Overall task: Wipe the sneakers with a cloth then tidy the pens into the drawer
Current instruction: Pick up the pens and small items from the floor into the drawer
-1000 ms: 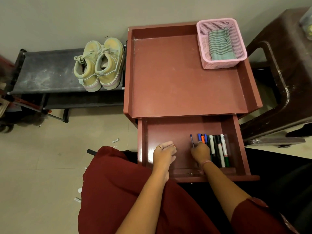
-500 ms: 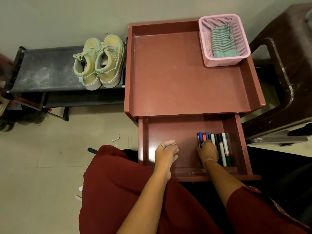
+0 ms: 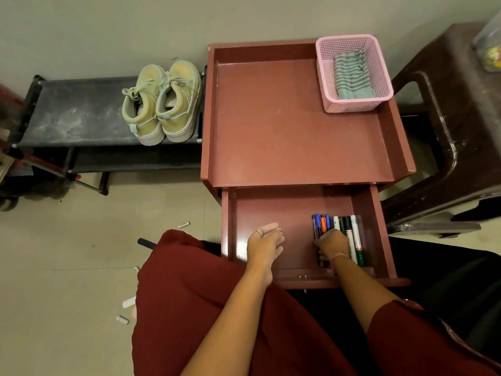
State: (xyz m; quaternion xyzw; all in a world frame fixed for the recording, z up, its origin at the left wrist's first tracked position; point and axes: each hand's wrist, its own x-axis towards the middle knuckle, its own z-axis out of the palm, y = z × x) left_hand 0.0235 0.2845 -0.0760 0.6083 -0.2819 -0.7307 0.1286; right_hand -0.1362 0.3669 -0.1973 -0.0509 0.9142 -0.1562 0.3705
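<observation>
Our right hand curls over light, stiff pens in the drawer, best gripped mid-barrel; left hand rests loose, empty.

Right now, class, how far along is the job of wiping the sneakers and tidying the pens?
Looks done: sneakers on the rack, cloth in the pink basket; wiping itself unverifiable. In hand: right hand on the pens in the open drawer. Left: closing it.

No legible text showing anywhere. Pens in drawer carrying label print, too small/blurred to read. Nothing readable showing on sneakers either.
</observation>
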